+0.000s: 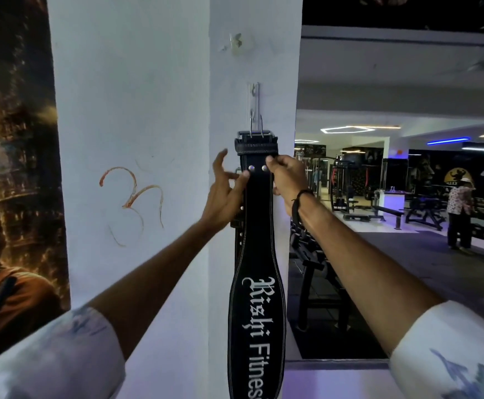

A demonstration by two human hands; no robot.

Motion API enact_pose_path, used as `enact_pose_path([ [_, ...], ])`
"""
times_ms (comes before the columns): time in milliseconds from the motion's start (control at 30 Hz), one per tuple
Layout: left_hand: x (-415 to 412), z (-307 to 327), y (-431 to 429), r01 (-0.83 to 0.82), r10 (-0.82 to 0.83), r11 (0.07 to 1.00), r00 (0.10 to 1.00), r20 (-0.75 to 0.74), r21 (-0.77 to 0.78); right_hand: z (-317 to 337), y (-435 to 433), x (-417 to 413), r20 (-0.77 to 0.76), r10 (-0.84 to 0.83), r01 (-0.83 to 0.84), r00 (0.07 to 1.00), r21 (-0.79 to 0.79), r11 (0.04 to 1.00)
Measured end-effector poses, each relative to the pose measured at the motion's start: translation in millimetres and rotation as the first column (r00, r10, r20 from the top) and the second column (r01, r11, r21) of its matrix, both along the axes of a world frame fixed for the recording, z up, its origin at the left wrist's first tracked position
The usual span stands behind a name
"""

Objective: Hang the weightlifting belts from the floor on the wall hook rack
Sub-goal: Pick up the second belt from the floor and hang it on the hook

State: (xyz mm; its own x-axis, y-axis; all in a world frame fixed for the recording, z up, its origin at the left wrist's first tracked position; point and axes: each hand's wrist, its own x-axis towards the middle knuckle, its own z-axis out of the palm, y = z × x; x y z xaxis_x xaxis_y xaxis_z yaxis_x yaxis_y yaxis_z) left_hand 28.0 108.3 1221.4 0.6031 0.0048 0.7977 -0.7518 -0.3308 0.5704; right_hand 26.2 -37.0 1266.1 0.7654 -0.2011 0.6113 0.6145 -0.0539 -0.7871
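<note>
Risk sat mostly at the buckle: the belt [259, 254] hung by the metal frame at its top end, just under the wall hook [255, 110] on the white pillar [137, 110], and it was hard to tell whether the frame was seated fully over the hook's prongs or only caught on their tips. If only caught, letting go could let the weight of the leather drag the buckle off and drop the belt back to the floor. A sideways tug from either hand could unseat it too. A second belt seemed to hang behind it (only a studded edge showed below the left hand), so crowding on the hook might push the front buckle outward.

Its long axis ran vertical, buckle end up toward the hook, the wide lettered back pad below, the lettering reading downward and the tail running out of view.

Below the hook, the right hand [288, 180] pinched the strap's right edge beside the two rivets, fingers closed on the belt. Across the strap, the left hand [225, 197] had its fingers spread, only fingertips touching the left edge.
</note>
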Motion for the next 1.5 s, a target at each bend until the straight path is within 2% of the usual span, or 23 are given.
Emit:
enact_pose_path([
  [100,5,33,-2,0.109,-0.112,0.993,0.991,0.071,0.035,-9,-2,6,-0.017,-0.028,0.027,0.999,-0.053,0.998],
  [267,8,31,-3,0.225,-0.216,0.97,0.972,-0.093,0.096,-24,-8,16,-0.043,-0.059,0.056,0.997,-0.071,0.996],
  [433,13,27,-6,0.235,-0.223,0.969,0.964,-0.144,0.072,-24,-12,21,-0.01,-0.007,0.007,1.0,-0.032,0.999],
  [500,17,21,-6,0.234,-0.219,0.969,0.963,-0.154,0.08,-19,-16,21,0.055,0.008,-0.002,0.998,-0.102,0.995],
  [600,25,19,-6,0.229,-0.218,0.972,0.964,-0.153,0.059,-15,-19,25,0.159,0.012,0.036,0.987,-0.295,0.955],
  [667,32,21,-5,0.218,-0.205,0.973,0.966,-0.16,0.07,-15,-21,31,0.199,0.019,0.05,0.98,-0.336,0.941],
  [833,53,30,-5,0.188,-0.177,0.978,0.977,-0.122,0.085,-6,-12,57,0.236,-0.103,0.157,0.966,-0.223,0.962],
  [1133,120,59,-4,0.089,-0.091,0.994,0.995,0.027,0.061,29,13,117,0.097,-0.171,0.178,0.981,-0.073,0.981],
  [1300,156,67,-8,0.055,-0.06,0.997,0.995,0.085,0.057,42,13,146,0.119,-0.271,0.283,0.955,-0.1,0.954],
  [1500,172,71,-6,0.096,-0.097,0.995,0.995,-0.014,-0.013,50,13,167,0.08,-0.305,0.313,0.949,-0.147,0.938],
])
